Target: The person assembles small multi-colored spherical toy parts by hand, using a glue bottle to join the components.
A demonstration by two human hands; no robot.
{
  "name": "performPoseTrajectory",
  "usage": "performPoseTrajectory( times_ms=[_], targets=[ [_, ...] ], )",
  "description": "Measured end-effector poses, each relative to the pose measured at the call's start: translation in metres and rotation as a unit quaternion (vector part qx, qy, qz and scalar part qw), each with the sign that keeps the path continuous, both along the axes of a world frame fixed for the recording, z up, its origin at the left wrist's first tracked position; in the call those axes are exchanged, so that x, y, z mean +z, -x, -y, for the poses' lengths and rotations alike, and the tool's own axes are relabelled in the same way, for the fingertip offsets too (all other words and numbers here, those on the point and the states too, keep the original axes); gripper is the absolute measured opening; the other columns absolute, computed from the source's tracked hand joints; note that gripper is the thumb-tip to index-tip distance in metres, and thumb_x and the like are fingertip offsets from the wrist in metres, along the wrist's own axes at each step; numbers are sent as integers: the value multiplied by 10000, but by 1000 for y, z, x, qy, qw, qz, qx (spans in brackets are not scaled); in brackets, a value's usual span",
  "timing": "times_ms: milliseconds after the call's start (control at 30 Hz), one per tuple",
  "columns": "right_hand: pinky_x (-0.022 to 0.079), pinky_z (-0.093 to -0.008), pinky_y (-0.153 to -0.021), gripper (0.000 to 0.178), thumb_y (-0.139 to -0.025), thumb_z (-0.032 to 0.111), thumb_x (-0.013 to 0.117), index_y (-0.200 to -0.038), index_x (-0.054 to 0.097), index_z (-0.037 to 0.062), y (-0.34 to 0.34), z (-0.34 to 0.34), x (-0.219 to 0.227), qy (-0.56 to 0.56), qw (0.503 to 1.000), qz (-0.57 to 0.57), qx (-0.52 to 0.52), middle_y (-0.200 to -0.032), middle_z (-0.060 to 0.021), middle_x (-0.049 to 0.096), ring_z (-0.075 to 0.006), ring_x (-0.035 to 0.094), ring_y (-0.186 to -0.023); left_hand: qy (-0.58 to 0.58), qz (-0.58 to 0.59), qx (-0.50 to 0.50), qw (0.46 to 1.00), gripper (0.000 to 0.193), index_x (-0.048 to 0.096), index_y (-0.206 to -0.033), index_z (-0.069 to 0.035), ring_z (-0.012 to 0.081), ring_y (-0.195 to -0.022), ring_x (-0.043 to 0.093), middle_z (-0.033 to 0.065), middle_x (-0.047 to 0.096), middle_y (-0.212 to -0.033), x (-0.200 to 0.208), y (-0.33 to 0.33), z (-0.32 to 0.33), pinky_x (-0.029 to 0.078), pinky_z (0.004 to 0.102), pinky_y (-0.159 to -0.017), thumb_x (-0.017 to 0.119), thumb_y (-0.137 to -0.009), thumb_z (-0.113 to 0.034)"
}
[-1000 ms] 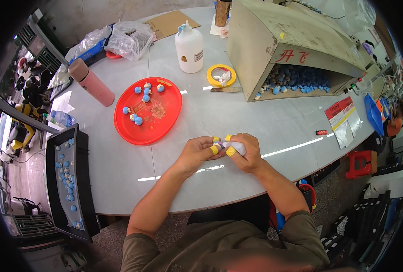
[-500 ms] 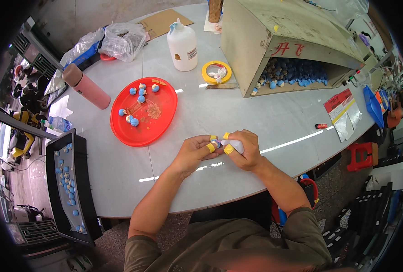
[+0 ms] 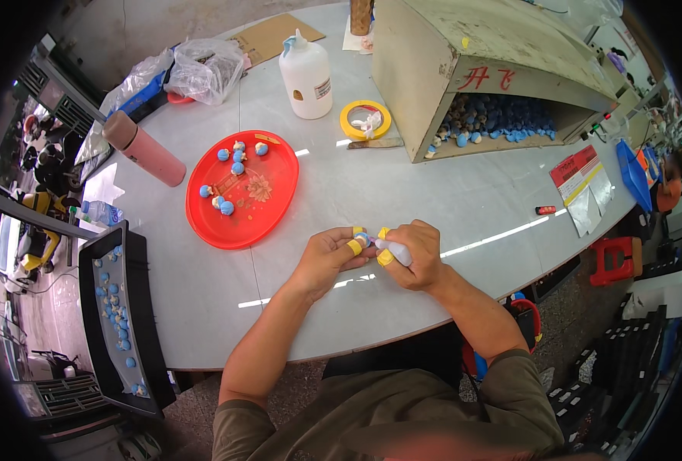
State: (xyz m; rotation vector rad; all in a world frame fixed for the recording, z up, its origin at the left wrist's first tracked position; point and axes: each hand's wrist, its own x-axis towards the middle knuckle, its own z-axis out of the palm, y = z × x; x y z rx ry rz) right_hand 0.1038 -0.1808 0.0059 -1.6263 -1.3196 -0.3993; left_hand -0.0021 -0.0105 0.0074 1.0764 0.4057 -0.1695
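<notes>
My left hand (image 3: 327, 257) pinches a small blue ball-shaped figure (image 3: 364, 239) between thumb and fingers, with yellow tape wrapped on the fingertips. Closed around a small whitish squeeze bottle (image 3: 397, 252) is my right hand (image 3: 420, 253), also taped in yellow. The bottle's narrow tip points left and meets the figure or is very close to it; contact is too small to tell. To the left, several similar blue and cream figures (image 3: 238, 167) lie on a red round tray (image 3: 272, 219).
A black bin (image 3: 155, 361) with more blue figures stands at the left edge. A pink flask (image 3: 153, 154), a white bottle (image 3: 308, 81) and yellow tape roll (image 3: 346, 123) stand farther back. The beige box (image 3: 398, 100) holds many figures. A red lighter (image 3: 545, 210) lies right.
The squeeze bottle's tip has shifted slightly left and up against or near the figure. Both hands keep their grips; the whole view has moved a little.
</notes>
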Motion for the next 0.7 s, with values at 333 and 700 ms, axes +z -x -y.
performPoseTrajectory(
  times_ms=[333, 700],
  targets=[
    [382, -310, -493, 184, -707, 134, 711, -836, 611, 49, 0, 1, -2, 10, 1000, 8, 17, -703, -65, 654, -212, 568, -510, 0, -1, 12, 1000, 371, 502, -1255, 75, 188, -1026, 640, 144, 633, -1133, -3, 0, 0, 529, 258, -864, 567, -953, -130],
    [381, -313, -490, 190, -698, 135, 709, -829, 607, 44, 0, -1, -1, 7, 1000, 6, 2, -667, -76, 631, -219, 533, -489, 1, 6, -1, 1000, 391, 487, -1270, 89, 186, -1022, 646, 151, 625, -1153, -2, 1, 2, 532, 254, -859, 567, -952, -124]
  ],
)
